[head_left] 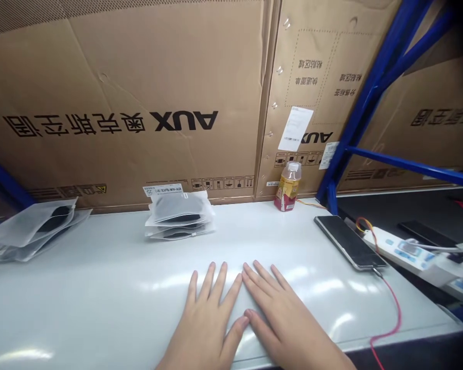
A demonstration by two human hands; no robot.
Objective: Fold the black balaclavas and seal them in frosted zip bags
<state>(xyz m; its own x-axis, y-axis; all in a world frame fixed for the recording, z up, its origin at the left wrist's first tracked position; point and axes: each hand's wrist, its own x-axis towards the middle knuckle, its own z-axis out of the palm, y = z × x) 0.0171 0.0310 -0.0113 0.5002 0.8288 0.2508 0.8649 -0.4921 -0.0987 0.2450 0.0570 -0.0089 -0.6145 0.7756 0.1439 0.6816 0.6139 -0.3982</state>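
Note:
My left hand [206,326] lies palm down on the white tabletop [100,298], its fingers spread and nothing in it. Beside it, my right hand [283,313] also rests flat on the surface, empty, with its fingers extended. The two thumbs touch at their tips, and the index fingertips meet or nearly meet. Beyond my left hand, a stack of frosted zip bags [180,213] with dark contents sits near the back edge. More frosted bags [34,228] with something dark inside lie at the far left.
A bottle [287,187] stands at the back. To the right lie a phone [349,240] with a red cable [395,308] and a white power strip [401,249]. Large cardboard boxes [131,67] line the back, with a blue metal frame [364,108] at right.

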